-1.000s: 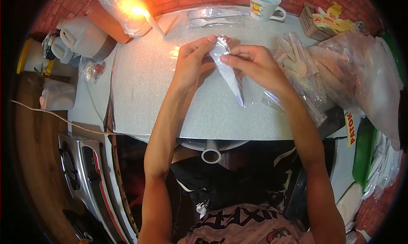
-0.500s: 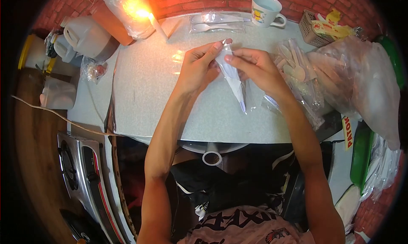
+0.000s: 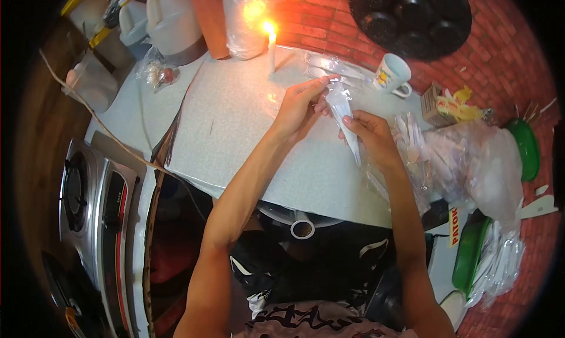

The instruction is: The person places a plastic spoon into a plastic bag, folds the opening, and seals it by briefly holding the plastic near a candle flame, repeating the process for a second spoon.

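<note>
Between my two hands is a slim clear plastic packet (image 3: 339, 104) with white contents, probably a folded napkin around a utensil; its narrow end points down toward me. My left hand (image 3: 299, 107) pinches the packet's upper end with thumb and fingers. Lower down, my right hand (image 3: 375, 136) grips its side near the narrow end. A lit white candle (image 3: 272, 54) stands upright just beyond my left hand. Past the packet lie flat clear packets with white plastic spoons (image 3: 338, 69). Wrapped plastic spoons (image 3: 414, 139) are heaped beside my right hand.
A printed mug (image 3: 392, 73) and a small basket (image 3: 432, 102) with yellow packaging stand at the back right. A large plastic bag (image 3: 494, 167) bulges at the right. Jugs (image 3: 173, 29) are at the back left, a gas stove (image 3: 100, 202) at the left, a black pan (image 3: 412, 17) against the brick wall.
The camera view has turned, bringing the black pan and the whole candle into sight. My right hand has moved down the packet toward its narrow end; my left still pinches the top.
</note>
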`<state>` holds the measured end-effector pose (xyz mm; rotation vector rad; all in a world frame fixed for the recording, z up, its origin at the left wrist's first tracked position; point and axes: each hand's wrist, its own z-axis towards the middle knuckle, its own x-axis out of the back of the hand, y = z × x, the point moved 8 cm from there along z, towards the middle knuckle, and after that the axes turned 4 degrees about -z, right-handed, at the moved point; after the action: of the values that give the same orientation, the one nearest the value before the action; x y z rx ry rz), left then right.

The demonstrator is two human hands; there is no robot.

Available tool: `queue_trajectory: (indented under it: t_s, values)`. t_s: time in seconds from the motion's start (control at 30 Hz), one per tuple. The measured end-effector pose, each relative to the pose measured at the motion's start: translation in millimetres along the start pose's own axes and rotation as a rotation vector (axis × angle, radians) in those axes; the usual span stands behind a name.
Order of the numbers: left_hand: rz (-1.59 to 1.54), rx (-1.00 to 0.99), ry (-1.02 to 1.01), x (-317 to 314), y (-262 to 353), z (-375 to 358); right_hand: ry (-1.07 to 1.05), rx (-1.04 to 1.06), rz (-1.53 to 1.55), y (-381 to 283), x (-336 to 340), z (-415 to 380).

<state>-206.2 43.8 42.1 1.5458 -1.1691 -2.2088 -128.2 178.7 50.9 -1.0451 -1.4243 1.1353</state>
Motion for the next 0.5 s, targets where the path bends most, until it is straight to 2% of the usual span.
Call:
queue_trajectory:
  t_s: [0.07, 0.2, 0.3, 0.37, 0.4, 0.43, 0.47, 0.5]
  values:
    - [-0.086, -0.006, -0.076, 3.4, -1.9, 3.9, 0.012, 0.026, 0.03, -10.6, -3.1, 1.9]
    - [-0.12, -0.029, -0.026, 4.3, 4.7, 1.0, 0.035, 0.032, 0.013, -31.1, -12.5, 6.9]
    - [-0.07, 0.076, -0.116, -9.1, -0.3, -3.6, 0.05, 0.032, -0.075, -35.2, -16.6, 22.1]
    - [-0.003, 0.068, -0.01, 8.7, -7.3, 2.4, 0.047, 0.032, -0.133, -34.1, -15.9, 31.6]
    - [-0.003, 0.064, -0.01, 7.6, -3.9, 3.0, 0.086, 0.087, -0.262, -39.3, -12.5, 34.8]
    - [-0.052, 0.046, 0.084, 14.0, -0.1, 3.6, 0.124, 0.142, -0.39, -44.9, -9.4, 35.9]
    - [-0.101, 0.032, 0.178, 20.5, 1.7, 2.5, 0.125, 0.139, -0.389, -46.1, -4.3, 34.2]
    - [-0.102, 0.038, 0.179, 23.0, 1.4, 3.1, 0.264, 0.244, -0.591, -68.4, 5.9, 24.4]
